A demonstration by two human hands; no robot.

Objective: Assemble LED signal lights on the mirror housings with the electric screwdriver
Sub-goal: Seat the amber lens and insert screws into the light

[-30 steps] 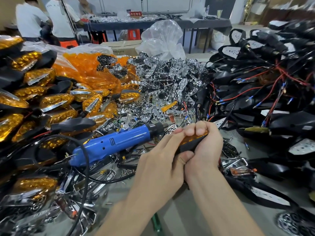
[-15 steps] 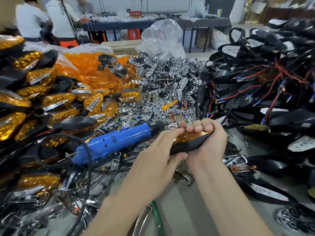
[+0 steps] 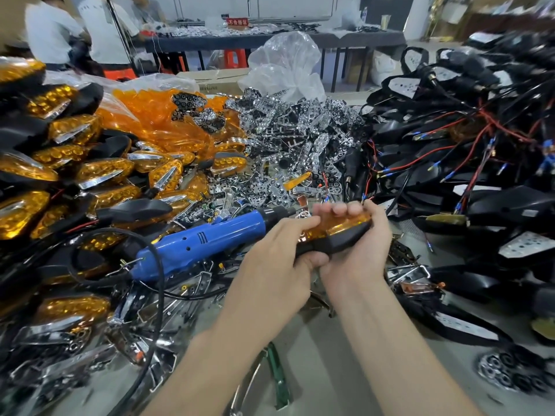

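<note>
Bench: grey worktop, heaped on three sides.
Right hand: right hand curled round the signal light, fingers over its amber lens.
Left hand: left hand pinched the light's near end.
Screwdriver: blue electric screwdriver lay just beyond the left hand.
Bag: clear plastic bag held orange lenses.
Open room: bare worktop only between the forearms.

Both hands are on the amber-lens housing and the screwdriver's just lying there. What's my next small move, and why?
Probably let go with the left hand and take the blue screwdriver beside it. The right hand grips the housing, the amber lens looks seated on it, and no tool is in hand.
</note>
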